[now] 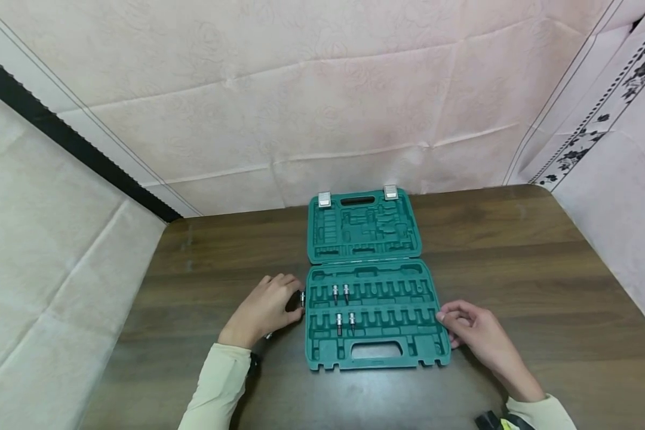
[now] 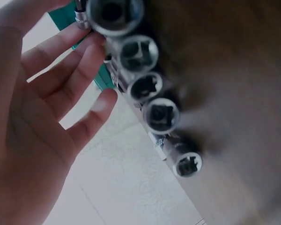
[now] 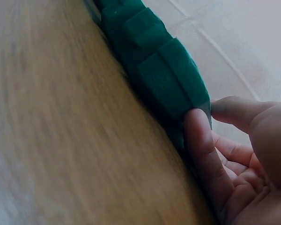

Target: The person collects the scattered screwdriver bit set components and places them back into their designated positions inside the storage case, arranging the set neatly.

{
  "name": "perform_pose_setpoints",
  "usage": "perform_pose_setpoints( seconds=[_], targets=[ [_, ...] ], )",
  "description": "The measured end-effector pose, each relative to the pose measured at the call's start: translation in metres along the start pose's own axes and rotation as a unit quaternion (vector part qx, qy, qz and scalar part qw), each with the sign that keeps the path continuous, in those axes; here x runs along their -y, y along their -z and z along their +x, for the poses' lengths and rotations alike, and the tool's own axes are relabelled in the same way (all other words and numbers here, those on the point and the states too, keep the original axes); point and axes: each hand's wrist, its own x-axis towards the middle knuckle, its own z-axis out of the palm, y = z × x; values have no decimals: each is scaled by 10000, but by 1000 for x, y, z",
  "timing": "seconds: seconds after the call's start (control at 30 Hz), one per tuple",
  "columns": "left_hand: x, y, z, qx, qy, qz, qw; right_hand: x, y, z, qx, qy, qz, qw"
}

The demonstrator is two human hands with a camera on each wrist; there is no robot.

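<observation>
Sleeves [image 1: 215, 387]: pale, one at each side, extended over the worktop [image 1: 516, 251].
Green case [image 1: 419, 353]: lies open between the hands, likely so its slots are reachable; four bit sockets [image 1: 339, 323] sit in them.
Right hand [image 1: 475, 335]: grips the case's right edge, probably to steady it.
Left hand [image 1: 266, 306]: seems to pinch a loose bit socket [image 2: 81, 19] by the left edge.
Socket row [image 2: 161, 116]: on the worktop near that hand, presumably lined up for easy picking.

green case [image 1: 376, 330] open (four bits [image 1: 339, 324] inside)
</observation>
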Motion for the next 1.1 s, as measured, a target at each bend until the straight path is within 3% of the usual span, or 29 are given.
perform_pose_setpoints(
  seconds=[0.13,0.33,0.73,0.9,1.1],
  targets=[
    [1,1,-2,-87,15,-382,9992,-1,0,1,17,-21,9,10000],
    [-1,6,-8,-477,179,-1033,9933,-1,0,0,13,-55,19,10000],
    [-22,15,-5,-1273,-76,-1249,9839,-1,-1,-1,-22,32,188,9998],
    [-33,14,0,-1372,-35,-1314,9818,0,-1,-1,38,-76,92,9999],
    [-45,10,7,-1337,-205,-1390,9810,1,0,0,51,-137,55,9999]
  ],
)
